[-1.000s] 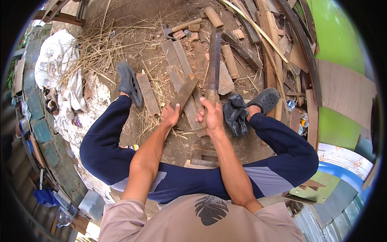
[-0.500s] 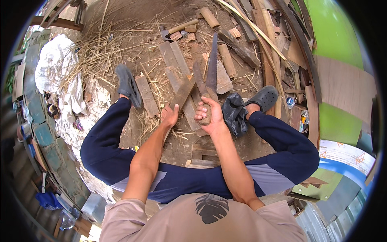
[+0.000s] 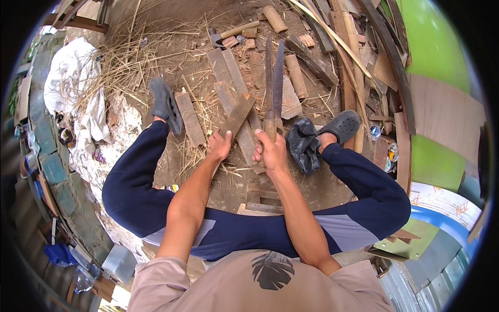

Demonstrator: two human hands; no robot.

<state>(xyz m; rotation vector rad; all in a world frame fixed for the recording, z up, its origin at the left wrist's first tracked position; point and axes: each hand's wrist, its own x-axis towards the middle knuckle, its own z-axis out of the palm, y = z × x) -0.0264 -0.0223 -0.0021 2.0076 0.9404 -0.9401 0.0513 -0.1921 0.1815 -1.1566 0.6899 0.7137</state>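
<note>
My left hand point(image 3: 220, 145) is closed on the near end of a short wooden board point(image 3: 239, 114), tilted with its far end to the right. In my closed right hand point(image 3: 271, 152) is the wooden handle of a machete point(image 3: 269, 78), its dark, narrow blade pointing away from me. Just right of that blade lies a hand saw point(image 3: 278, 78) with a toothed edge; its grip is partly hidden by my right hand. Under and beyond the held board are flat wooden boards point(image 3: 224, 93) on the ground. Another short board point(image 3: 189, 119) lies left of my left hand.
A hammer point(image 3: 235, 32), bamboo pieces point(image 3: 295, 76) and wood chips lie farther off. Dry straw point(image 3: 130, 73) covers the far left ground. Near my right shoe is a black plastic bag point(image 3: 304, 148). Long planks point(image 3: 345, 78) are stacked at right; a white sack point(image 3: 73, 83) is at left.
The machete has swung up from a leftward, foreshortened tilt to point straight away, beside the saw. My right wrist has turned with it. My left hand and the board have hardly moved.
</note>
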